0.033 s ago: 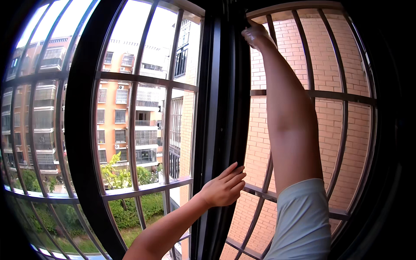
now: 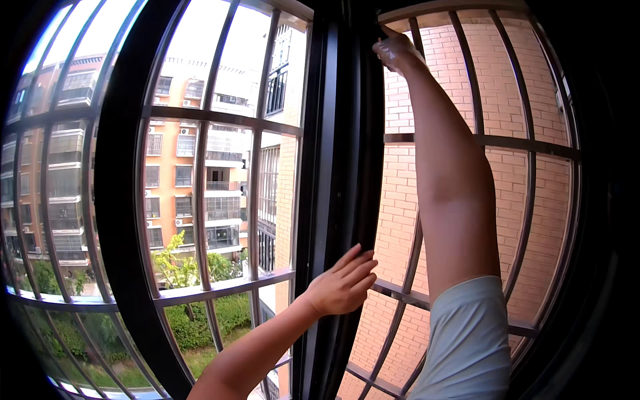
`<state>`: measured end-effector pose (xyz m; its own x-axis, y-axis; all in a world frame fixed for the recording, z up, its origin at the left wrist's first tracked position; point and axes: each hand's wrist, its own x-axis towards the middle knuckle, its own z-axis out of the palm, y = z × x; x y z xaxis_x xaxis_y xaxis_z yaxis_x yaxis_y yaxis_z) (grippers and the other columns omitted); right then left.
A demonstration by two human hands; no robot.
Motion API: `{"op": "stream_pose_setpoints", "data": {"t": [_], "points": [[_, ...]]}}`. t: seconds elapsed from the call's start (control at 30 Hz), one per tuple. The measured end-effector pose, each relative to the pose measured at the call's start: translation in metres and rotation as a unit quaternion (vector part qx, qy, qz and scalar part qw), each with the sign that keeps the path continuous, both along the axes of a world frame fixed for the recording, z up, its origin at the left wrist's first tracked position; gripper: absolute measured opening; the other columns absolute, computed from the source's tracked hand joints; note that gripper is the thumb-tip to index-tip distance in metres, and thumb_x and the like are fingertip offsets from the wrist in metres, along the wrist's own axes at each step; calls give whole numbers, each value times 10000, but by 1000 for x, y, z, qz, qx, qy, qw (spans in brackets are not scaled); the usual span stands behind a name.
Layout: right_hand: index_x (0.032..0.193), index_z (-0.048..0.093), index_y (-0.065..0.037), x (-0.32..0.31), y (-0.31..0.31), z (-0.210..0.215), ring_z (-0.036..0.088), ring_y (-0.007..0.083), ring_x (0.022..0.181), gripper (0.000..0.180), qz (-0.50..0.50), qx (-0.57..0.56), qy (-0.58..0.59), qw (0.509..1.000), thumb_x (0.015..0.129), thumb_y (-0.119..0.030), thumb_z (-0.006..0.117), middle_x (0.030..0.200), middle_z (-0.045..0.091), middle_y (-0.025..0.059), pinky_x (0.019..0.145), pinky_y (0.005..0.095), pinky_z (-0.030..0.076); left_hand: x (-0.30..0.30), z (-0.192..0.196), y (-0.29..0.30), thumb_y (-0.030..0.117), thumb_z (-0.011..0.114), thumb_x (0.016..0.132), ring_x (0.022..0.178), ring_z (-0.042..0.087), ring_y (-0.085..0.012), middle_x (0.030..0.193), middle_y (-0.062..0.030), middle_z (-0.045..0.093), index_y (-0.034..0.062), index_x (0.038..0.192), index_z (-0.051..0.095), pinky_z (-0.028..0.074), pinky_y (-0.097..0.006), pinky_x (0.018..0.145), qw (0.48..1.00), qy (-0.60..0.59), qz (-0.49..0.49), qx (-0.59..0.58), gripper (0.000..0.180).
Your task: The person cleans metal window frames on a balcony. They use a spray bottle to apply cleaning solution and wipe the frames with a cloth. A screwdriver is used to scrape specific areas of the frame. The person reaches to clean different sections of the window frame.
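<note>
My left hand lies flat with its fingers stretched out against the dark central upright of the window frame, at about waist height in the view. My right arm, in a short pale sleeve, reaches straight up. My right hand is at the top of the right-hand opening, its fingers curled by the upper edge of the frame. Whether it holds anything there is too small to make out.
Metal security bars cross both openings outside the glass. A red brick wall fills the right side. Orange and white apartment blocks, trees and a hedge lie beyond the left panes.
</note>
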<state>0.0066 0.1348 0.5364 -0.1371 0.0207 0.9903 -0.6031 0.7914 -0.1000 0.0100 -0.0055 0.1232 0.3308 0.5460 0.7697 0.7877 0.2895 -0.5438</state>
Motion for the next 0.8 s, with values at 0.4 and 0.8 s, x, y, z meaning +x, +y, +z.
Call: {"op": "stream_pose_setpoints", "data": {"t": [0.4, 0.8], "points": [[1382, 360, -153, 28, 21, -132, 653, 157, 835, 575, 5, -7, -131, 991, 860, -186, 597, 1126, 607, 144, 788, 295, 537, -6, -8, -4, -80, 457, 770, 1118, 491, -396, 1127, -219, 503, 21, 960, 462, 281, -575, 1026, 989, -25, -46, 136, 215], [1382, 333, -144, -3, -25, -45, 502, 257, 1059, 543, 107, -105, -81, 985, 896, -200, 568, 1224, 462, 113, 880, 312, 434, 1, -4, 0, 9, 536, 717, 1141, 472, -365, 1103, -185, 503, 8, 913, 528, 325, -523, 1037, 994, -22, 39, 104, 196]]}}
